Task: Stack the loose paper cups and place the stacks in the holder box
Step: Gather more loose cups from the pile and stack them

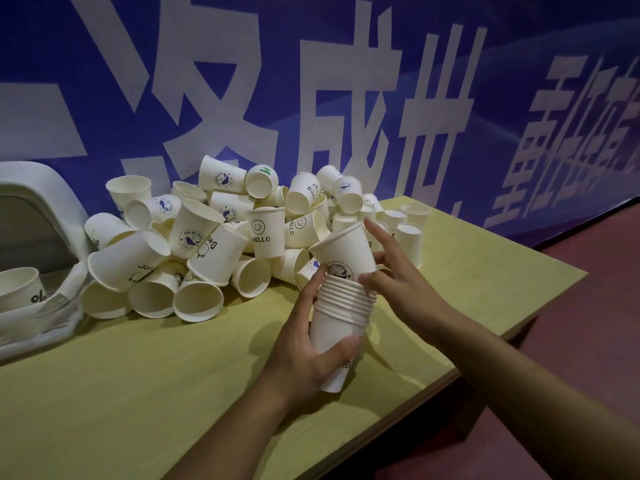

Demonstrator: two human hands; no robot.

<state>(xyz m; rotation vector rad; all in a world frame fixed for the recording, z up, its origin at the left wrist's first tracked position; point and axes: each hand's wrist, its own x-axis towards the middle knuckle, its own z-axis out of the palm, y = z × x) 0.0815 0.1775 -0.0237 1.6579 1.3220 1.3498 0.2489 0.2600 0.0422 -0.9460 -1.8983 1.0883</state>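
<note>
Behind, a blue banner (346, 81) with large white characters fills the frame from nine o'clock round to three o'clock. Below it, the yellow-green worktop (138, 393) runs from seven o'clock up to three o'clock, its right edge bordering a dark red floor (588, 358).

At nine o'clock stands the white holder box (45, 188), open at the front, with one paper cup (19, 289) lying in its mouth, print partly visible.

From ten to one o'clock, a heap of loose cups (207, 244) rests on the worktop against the banner; most lie on their sides, some upright, one marked "HELLO" (265, 233) standing near the heap's centre. A few small upright cups (410, 237) stand at two o'clock, just beside the heap.

Near centre, tilted toward one o'clock, is the stack of cups (346, 306), held clear above the worktop. The left hand (311, 348) grips the stack's lower part, fingers (311, 289) and thumb curled round it. The right hand (398, 271) holds the top cup (346, 251), which sits partly inside the stack; its thumb presses the cup's side and its index finger reaches toward the rim, the other fingers loosely spread.
</note>
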